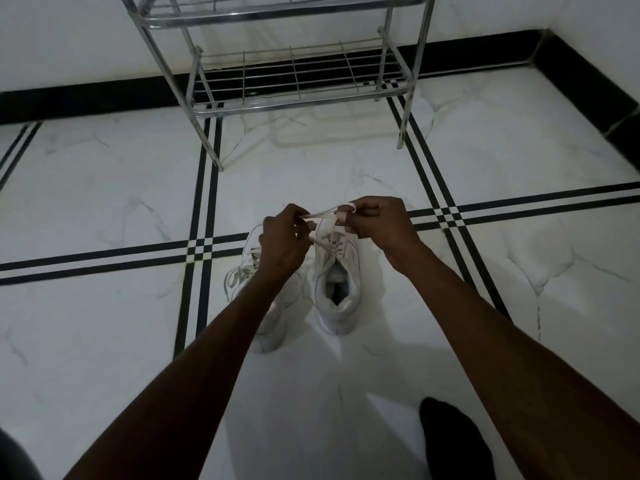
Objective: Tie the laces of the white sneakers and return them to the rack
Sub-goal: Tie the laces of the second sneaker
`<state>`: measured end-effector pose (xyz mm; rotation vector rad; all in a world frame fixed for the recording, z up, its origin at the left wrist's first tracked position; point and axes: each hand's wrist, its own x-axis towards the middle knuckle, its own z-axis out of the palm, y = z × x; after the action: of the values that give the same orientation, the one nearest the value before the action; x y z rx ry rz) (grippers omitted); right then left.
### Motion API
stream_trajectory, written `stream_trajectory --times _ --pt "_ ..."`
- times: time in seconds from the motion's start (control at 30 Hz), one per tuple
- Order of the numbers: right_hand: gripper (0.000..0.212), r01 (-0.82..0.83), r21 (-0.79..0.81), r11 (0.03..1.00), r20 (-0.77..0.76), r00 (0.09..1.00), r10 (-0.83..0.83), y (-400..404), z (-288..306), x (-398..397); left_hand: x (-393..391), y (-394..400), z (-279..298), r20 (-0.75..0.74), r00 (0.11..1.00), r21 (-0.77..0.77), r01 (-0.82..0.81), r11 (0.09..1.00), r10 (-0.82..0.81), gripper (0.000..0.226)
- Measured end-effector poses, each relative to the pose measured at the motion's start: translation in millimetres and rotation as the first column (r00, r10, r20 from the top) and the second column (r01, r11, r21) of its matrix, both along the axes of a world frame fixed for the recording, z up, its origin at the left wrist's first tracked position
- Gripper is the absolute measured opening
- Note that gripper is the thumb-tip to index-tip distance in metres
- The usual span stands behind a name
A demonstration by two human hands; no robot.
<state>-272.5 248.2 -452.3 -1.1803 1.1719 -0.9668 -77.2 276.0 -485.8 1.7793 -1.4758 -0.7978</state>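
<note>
Sneakers (337, 271) on floor (104, 202), rack (294, 81) beyond, open tile between.
I see left hand (282, 242) and right hand (375, 220) each pinching the lace (320, 213) taut.

L forearm (207, 341) hides left sneaker (273, 327); rack (298, 109) top cut off

Both my arms reach forward and down, wrists close together. My left grip (282, 237) pinches shut; my right grip (375, 220) is curled, fingers pinched too.

Home entryway: shoe rack (294, 84), marble floor (104, 188).
</note>
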Motion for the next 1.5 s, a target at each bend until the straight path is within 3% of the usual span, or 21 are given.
stream_trajectory --times 0.07,0.17,0.23,0.3,0.43,0.53,0.6,0.7,0.77,0.87,0.97,1.0,1.07,1.17,1.27,1.4,1.5 --pt "0.02 -0.009 0.034 0.999 0.046 0.999 0.008 0 1 2 2 3 10 -0.063 0.998 -0.027 -0.016 1.0 0.014 0.014" --pt "0.022 -0.024 0.088 0.996 0.088 0.996 0.017 1 0 5 3 7 22 -0.24 0.97 0.007 -0.029 1.0 0.03 0.024" --pt "0.023 -0.035 0.119 0.992 0.118 0.993 0.021 3 0 7 1 9 27 -0.498 0.863 0.094 -0.047 0.994 0.088 0.049" --pt "0.022 -0.035 0.141 0.989 0.135 0.991 0.016 4 3 9 -2 8 31 -0.657 0.734 0.2 -0.051 0.978 0.173 0.073" --pt "0.021 -0.03 0.159 0.987 0.1 0.995 0.014 7 9 15 -11 5 35 -0.744 0.631 0.262 -0.027 0.965 0.219 0.087" --pt "0.023 -0.023 0.219 0.975 0.125 0.992 -0.005 5 11 12 -13 5 32 -0.719 0.648 0.226 -0.123 0.966 0.25 0.064" --pt "0.017 0.081 0.32 0.944 0.143 0.981 -0.133 5 7 1 -7 7 26 -0.662 0.668 0.227 -0.255 0.94 0.341 0.047" --pt "0.016 0.333 0.601 0.727 0.019 0.903 -0.429 9 -21 -30 18 26 4 -0.405 0.716 0.258 -0.508 0.822 0.569 0.054" --pt "0.024 0.365 0.679 0.637 -0.084 0.9 -0.427 19 -43 -43 31 39 -8 -0.243 0.768 0.214 -0.553 0.805 0.592 0.06" --pt "0.023 0.4 0.641 0.655 -0.116 0.894 -0.433 21 -62 -46 29 41 -4 -0.143 0.853 0.142 -0.484 0.863 0.502 0.063" --pt "0.045 0.453 0.383 0.805 -0.386 0.87 -0.306 18 -60 -49 23 41 -1 0.005 0.875 -0.024 -0.485 0.874 0.485 0.071" --pt "0.052 0.427 0.242 0.872 -0.481 0.833 -0.274 18 -57 -50 20 42 -1 0.074 0.88 -0.105 -0.461 0.881 0.47 0.067" --pt "0.053 0.215 0.013 0.977 -0.53 0.83 -0.176 17 -49 -47 13 40 -5 0.278 0.889 -0.216 -0.311 0.926 0.363 0.049" --pt "0.032 -0.2 -0.117 0.973 -0.648 0.757 0.078 17 -50 -33 -4 30 -13 0.488 0.873 -0.117 0.069 0.991 -0.003 0.034" --pt "0.012 -0.257 -0.093 0.962 -0.704 0.7 0.119 18 -61 -27 -17 23 -16 0.519 0.827 0.07 0.209 0.975 -0.214 0.036" --pt "0.009 -0.266 -0.122 0.956 -0.701 0.705 0.106 20 -60 -20 -20 18 -13 0.695 0.684 0.078 0.236 0.969 -0.223 0.034" --pt "0.008 -0.289 -0.158 0.944 -0.781 0.621 0.059 19 -59 -21 -12 18 -13 0.784 0.574 0.092 0.271 0.958 -0.238 0.039"
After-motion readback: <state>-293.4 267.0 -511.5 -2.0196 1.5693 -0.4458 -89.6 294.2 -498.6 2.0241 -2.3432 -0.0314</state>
